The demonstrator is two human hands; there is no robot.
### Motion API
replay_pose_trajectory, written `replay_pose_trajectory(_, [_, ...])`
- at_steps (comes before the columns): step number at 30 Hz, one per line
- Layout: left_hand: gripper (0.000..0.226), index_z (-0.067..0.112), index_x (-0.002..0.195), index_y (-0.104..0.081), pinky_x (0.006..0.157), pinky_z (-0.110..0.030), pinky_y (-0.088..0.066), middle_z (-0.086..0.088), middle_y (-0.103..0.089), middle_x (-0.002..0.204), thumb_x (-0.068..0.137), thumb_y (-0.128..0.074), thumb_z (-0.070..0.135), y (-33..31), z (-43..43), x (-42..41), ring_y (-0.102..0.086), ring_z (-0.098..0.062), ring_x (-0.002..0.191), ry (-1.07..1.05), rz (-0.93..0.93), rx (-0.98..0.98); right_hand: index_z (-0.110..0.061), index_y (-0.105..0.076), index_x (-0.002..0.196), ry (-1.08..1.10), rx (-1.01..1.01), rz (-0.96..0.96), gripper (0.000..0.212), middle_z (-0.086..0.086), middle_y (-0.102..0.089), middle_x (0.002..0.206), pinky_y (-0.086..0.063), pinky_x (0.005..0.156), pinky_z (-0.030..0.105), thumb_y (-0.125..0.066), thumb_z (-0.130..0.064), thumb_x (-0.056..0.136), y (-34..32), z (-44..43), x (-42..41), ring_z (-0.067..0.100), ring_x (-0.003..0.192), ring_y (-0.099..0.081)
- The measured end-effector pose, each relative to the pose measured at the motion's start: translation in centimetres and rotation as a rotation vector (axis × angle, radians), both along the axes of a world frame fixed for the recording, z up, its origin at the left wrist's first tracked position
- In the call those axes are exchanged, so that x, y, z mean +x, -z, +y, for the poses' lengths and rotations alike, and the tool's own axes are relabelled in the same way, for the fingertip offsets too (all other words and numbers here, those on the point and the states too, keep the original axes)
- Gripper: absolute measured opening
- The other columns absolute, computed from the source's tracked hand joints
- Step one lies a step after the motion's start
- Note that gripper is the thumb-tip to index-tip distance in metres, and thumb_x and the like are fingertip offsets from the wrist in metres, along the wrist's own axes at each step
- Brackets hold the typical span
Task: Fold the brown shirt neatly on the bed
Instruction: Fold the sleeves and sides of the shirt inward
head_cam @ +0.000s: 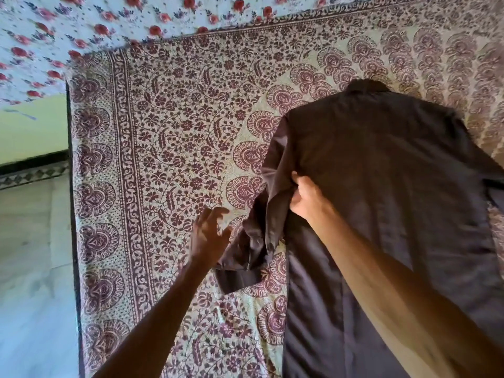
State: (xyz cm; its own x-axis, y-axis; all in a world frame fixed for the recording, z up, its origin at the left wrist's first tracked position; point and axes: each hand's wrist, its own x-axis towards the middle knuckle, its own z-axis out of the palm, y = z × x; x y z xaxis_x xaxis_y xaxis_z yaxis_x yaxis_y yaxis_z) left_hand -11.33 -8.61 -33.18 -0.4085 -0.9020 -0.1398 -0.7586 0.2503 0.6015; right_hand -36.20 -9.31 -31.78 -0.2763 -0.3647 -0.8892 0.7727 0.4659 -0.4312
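The brown shirt [381, 165] lies spread on the bed, back side up, collar at the far end and hem running off the near edge of the view. Its left sleeve [251, 241] is bunched and twisted beside the body, cuff toward me. My right hand [305, 195] grips a fold of fabric where that sleeve meets the body. My left hand [210, 236] hovers with spread, relaxed fingers just left of the crumpled sleeve, holding nothing. The right sleeve runs out of view at the right edge.
The bed is covered by a cream bedspread [163, 132] with a maroon floral print. A white sheet with red roses [81, 31] lies beyond its far edge. Left of the bed's edge there is pale floor [32, 255] and a green wall.
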Motion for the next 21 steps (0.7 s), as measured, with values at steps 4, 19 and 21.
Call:
replay_pose_trajectory(4, [0.062,0.022,0.131,-0.052,0.106,-0.037,-0.025,0.004,-0.047,0.124,0.075,-0.075,0.033,1.0,-0.6,-1.0,-0.035,-0.011,0.116,0.354,-0.114,0.309,-0.013,-0.060,0.121,0.196,-0.016,-0.151,0.033,0.008,-0.064,0.122,-0.039,0.109,0.038,-0.041,-0.030,0.100,-0.1,1.7,-1.0,0.023,0.123,-0.055])
replay_pose_trajectory(19, [0.044,-0.001,0.114,-0.063,0.086,-0.036,-0.054,-0.014,-0.070,0.101,0.076,-0.076,0.017,-3.8,-12.6,5.9,-0.067,-0.029,0.092,-0.453,0.315,0.809,-0.011,-0.056,0.099,0.110,0.033,-0.021,0.011,0.013,-0.050,0.129,-0.050,0.078,0.043,-0.046,-0.017,0.101,0.8,1.3,2.9,0.028,0.112,-0.057])
replay_pose_trajectory(21, [0.041,0.002,0.100,-0.066,0.074,-0.034,-0.053,-0.013,-0.068,0.087,0.073,-0.080,0.030,-3.9,-14.9,8.4,-0.064,-0.027,0.080,-0.326,-0.152,0.525,-0.011,-0.052,0.086,0.046,0.050,0.008,0.016,0.010,-0.053,0.113,-0.053,0.078,0.041,-0.047,-0.016,0.100,0.9,0.8,4.3,0.021,0.085,-0.061])
